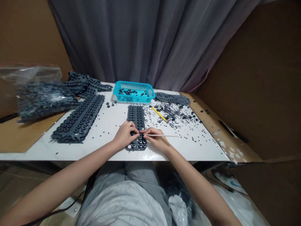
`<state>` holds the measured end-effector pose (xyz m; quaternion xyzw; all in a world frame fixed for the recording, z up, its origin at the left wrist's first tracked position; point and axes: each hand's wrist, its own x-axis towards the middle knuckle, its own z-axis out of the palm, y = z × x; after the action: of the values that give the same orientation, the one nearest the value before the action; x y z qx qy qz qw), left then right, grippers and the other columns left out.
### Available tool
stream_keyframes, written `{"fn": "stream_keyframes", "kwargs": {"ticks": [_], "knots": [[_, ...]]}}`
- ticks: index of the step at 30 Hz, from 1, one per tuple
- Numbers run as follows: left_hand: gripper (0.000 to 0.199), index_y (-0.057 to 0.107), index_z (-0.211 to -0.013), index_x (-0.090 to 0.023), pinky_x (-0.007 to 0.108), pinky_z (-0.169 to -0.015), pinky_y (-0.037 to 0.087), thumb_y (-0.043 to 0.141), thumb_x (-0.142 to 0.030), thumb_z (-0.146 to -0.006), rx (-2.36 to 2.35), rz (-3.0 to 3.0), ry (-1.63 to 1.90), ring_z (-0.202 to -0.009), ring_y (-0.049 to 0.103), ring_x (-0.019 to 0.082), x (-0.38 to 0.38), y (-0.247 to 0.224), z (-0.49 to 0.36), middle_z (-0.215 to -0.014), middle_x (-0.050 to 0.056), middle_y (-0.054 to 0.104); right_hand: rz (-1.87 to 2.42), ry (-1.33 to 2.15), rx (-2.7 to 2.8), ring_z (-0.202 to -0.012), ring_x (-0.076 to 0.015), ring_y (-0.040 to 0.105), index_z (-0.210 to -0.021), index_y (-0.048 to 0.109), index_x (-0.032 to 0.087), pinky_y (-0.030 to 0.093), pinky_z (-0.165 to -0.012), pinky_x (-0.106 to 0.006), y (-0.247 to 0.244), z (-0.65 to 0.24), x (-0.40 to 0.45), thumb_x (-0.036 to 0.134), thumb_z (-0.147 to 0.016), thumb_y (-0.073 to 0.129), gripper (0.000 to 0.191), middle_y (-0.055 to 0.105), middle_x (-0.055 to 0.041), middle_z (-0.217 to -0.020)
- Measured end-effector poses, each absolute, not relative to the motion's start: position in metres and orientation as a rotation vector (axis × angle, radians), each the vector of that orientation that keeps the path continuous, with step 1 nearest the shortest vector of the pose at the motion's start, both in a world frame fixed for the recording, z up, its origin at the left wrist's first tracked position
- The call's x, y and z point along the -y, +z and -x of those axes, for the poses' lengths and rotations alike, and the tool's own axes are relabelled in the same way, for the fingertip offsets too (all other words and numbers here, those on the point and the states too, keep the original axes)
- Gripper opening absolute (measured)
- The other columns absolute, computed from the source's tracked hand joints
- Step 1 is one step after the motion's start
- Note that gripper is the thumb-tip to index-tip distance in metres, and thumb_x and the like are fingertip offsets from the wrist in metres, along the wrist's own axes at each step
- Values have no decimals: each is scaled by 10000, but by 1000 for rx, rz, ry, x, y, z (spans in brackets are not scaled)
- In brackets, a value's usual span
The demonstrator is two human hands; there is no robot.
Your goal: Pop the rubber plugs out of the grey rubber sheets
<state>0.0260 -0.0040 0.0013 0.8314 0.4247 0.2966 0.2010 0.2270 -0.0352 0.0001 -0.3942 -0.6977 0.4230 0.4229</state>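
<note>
A dark rubber strip (135, 114) with rows of round ring-shaped parts lies lengthwise in front of me on the white table. My left hand (125, 135) rests on its left side, fingertips pinched together at the strip's middle; what they hold, if anything, is too small to make out. From the right, my right hand (156, 138) holds a thin white stick (172, 136) between thumb and fingers. The stick's inner end is at the strip, close to my left fingertips, and its other end points right.
Stacked dark strips (78, 119) and a clear bag of dark parts (42, 100) are at left. Behind the strip stands a blue basket (134, 98) with small black pieces. A yellow tool (159, 114) lies among scattered bits, near another dark sheet (172, 98).
</note>
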Motion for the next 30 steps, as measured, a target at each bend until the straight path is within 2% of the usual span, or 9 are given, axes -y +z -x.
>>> {"fn": "stream_keyframes", "kwargs": {"ticks": [8, 23, 30], "knots": [[66, 715, -736, -205, 357, -806, 422, 665, -231, -771, -1193, -2248, 825, -883, 508, 211, 2, 0, -27, -851, 30, 571, 978, 1021, 1753, -944, -228, 677, -794, 628, 191, 528, -807, -370, -3, -226, 34, 350, -815, 657, 163, 715, -100, -978], [103, 721, -735, -218, 360, -810, 422, 647, -273, -781, -1188, -2257, 814, -893, 501, 214, -1, -5, -26, -857, 32, 568, 937, 649, 1979, -872, -204, 678, -809, 593, 213, 517, -757, -330, -8, -226, 33, 257, -890, 555, 100, 714, -92, -929], [110, 718, -715, -210, 361, -814, 425, 649, -272, -774, -1169, -2254, 819, -890, 502, 216, 0, -4, -26, -848, 32, 550, 993, 468, 2083, -876, -196, 671, -805, 576, 221, 513, -756, -323, -8, -223, 33, 224, -916, 470, 153, 708, -86, -927]]}}
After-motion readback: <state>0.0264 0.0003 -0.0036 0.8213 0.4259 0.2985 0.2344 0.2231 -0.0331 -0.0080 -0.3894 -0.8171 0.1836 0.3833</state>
